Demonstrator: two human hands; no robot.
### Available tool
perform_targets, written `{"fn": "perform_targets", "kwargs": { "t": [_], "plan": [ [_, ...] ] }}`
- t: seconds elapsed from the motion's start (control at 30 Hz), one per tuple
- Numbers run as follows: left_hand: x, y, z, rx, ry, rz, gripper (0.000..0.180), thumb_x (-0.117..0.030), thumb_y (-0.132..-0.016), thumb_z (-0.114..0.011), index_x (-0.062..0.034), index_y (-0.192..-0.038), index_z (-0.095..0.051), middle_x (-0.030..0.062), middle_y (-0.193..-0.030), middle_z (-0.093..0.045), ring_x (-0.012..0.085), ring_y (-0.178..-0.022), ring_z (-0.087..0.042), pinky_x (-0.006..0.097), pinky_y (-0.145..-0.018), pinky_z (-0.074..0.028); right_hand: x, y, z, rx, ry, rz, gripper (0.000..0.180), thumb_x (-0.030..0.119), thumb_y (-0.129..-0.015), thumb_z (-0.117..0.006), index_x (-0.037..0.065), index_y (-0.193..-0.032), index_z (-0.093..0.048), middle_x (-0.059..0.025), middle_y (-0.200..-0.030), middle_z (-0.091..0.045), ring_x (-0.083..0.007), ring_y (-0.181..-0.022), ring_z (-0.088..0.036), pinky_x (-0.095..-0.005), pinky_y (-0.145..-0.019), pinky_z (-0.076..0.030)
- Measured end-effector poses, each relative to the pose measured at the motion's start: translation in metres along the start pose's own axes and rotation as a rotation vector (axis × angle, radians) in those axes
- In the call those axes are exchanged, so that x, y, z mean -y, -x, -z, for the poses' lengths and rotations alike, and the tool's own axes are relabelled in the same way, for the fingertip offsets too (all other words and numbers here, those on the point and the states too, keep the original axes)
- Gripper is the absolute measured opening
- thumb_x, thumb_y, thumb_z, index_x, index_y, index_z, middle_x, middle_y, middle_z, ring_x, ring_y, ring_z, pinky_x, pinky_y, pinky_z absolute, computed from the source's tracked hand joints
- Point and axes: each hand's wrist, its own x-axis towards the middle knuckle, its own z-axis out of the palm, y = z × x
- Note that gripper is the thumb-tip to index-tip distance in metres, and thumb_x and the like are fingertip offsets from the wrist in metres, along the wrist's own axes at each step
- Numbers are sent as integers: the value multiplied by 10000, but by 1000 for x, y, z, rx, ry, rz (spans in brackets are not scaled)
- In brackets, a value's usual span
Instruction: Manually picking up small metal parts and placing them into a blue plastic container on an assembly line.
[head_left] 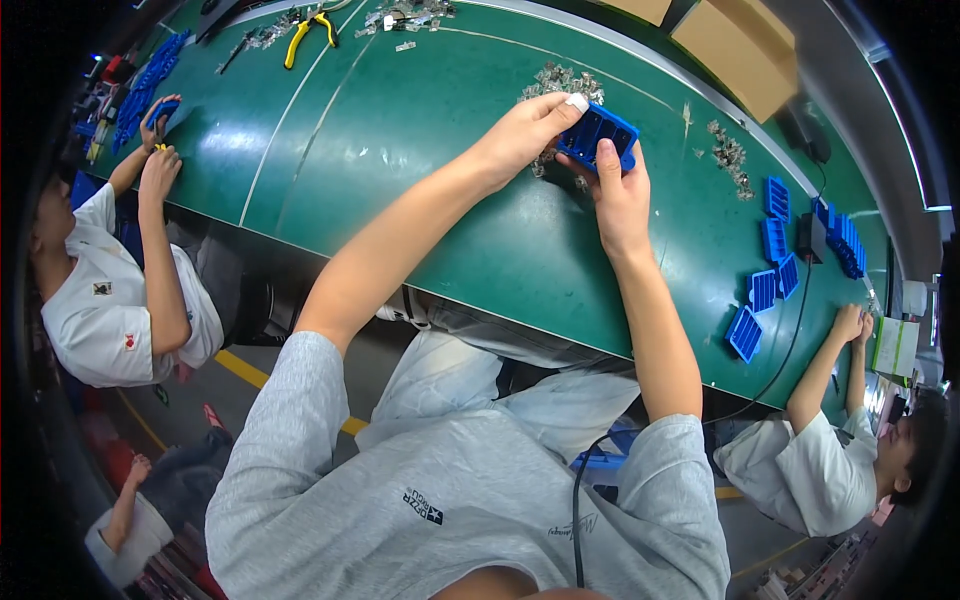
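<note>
Above the green table I hold a blue slotted plastic case (618, 132), tilted, with its open compartments facing me. My right hand (622, 205) grips its near right end, the thumb lying over the edge. At the far left edge, my left hand (530, 130) is closed on the same case, its thumb in a white cover (577, 102). Whether a small part is pinched under that thumb is hidden. Just behind and below the case lies a pile of small shiny metal pieces (552, 80), partly covered by my hands.
More blue cases (762, 291) lie to the right, near a black cable and a small black box (811, 238). Metal pieces (732, 160) lie beyond my right hand. Yellow-handled pliers (298, 42) rest far left. A cardboard box (735, 55) stands behind. Co-workers sit on both sides.
</note>
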Motion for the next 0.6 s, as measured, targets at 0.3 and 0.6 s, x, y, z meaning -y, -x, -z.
{"fn": "perform_targets", "kwargs": {
  "t": [0.3,0.6],
  "plan": [
    [1,6,-8,56,137,-226,411,-407,-967,-523,-41,-1146,-579,-1,-956,-605,74,-864,-563,241,-744,-491,4,12,-13,-20,247,284,414,205,-965,-558,-19,-1295,-447,-122,-1244,-519,-200,-1078,-552,-331,-896,-518],
    [13,-8,6,-293,148,-265,207,-261,-956,-579,-63,-942,-640,-53,-856,-576,44,-793,-497,221,-737,-430,-6,11,-5,64,225,-10,610,371,-969,-533,-25,-1376,-308,-163,-1240,-526,-217,-1115,-548,-351,-931,-466]
  ]
}}
